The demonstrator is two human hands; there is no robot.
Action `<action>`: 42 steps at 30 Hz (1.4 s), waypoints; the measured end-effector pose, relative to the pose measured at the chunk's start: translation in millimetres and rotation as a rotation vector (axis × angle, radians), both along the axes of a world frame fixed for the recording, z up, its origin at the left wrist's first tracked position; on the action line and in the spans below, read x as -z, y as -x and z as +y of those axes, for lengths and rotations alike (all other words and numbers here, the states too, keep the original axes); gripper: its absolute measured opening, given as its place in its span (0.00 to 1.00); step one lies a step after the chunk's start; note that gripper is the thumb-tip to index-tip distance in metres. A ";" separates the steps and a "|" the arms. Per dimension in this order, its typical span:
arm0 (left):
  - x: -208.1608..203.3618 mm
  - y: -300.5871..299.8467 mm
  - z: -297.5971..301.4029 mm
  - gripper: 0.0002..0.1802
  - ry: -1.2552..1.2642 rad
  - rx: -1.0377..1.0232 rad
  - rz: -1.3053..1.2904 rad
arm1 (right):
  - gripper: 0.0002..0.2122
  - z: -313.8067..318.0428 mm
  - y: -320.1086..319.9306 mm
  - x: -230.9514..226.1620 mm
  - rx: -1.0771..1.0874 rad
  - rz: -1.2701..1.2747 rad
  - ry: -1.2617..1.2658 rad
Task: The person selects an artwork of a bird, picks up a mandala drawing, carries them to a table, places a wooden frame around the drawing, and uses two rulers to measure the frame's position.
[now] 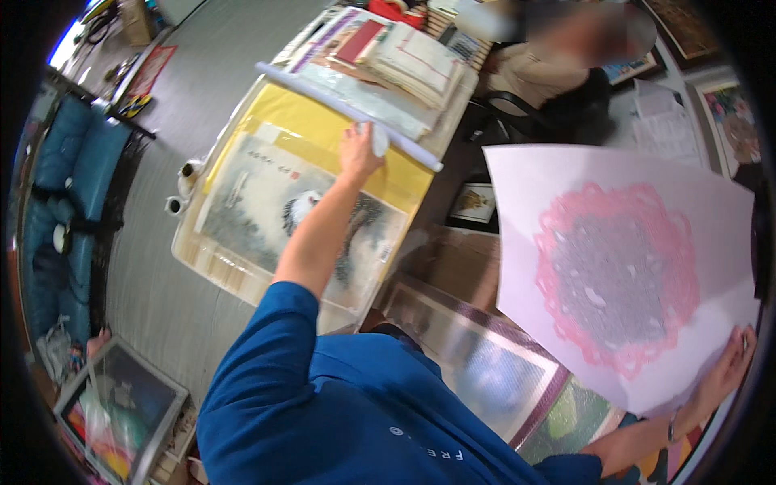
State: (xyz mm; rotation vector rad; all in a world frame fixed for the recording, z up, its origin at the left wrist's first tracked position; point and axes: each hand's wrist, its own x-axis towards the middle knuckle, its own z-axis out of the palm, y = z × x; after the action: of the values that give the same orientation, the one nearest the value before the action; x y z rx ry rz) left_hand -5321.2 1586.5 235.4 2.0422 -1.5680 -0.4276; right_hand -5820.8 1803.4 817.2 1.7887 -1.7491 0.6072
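My left hand (pixel 360 153) reaches over the table, closed around a small whitish rounded object (pixel 380 140) whose kind I cannot make out. Beneath it lies a yellow sheet (pixel 283 105), with a long pale roll (pixel 339 113) along its far edge. Nearer to me, an ink painting (pixel 259 194) with a white-headed bird rests on the yellow sheet, partly covered by my forearm. At the far right, my right hand (pixel 731 360) grips the edge of a large white paper sheet (pixel 517 218). That sheet is raised and bears a pink ring around a grey textured middle.
Papers and a red booklet (pixel 360 42) are stacked at the table's far end. Two white cups (pixel 175 205) stand by its left edge. A seated person (pixel 541 77) is behind it to the right. Framed pictures (pixel 477 364) lean beside me; a blue sofa (pixel 69 202) stands left.
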 end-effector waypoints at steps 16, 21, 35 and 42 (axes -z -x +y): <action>-16.6 -54.0 237.9 0.58 0.164 -0.141 -0.059 | 0.08 -79.5 -11.8 48.2 -0.291 -0.582 -0.055; 31.6 -24.7 313.5 0.66 0.074 -0.373 -0.090 | 0.07 -92.0 -11.8 52.9 -0.353 -0.582 -0.097; 54.7 -1.3 294.3 0.66 -0.165 -0.254 -0.209 | 0.08 -67.8 -17.2 41.8 -0.246 -0.546 0.001; 63.6 -2.2 264.2 0.65 -0.118 -0.263 -0.218 | 0.07 -54.2 -27.5 40.9 -0.306 -0.532 0.048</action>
State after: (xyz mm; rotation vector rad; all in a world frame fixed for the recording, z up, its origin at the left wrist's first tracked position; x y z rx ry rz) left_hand -5319.0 1850.7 171.7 2.4155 -1.3919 -0.2085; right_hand -5793.3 1749.2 776.3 2.0006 -1.7647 1.3426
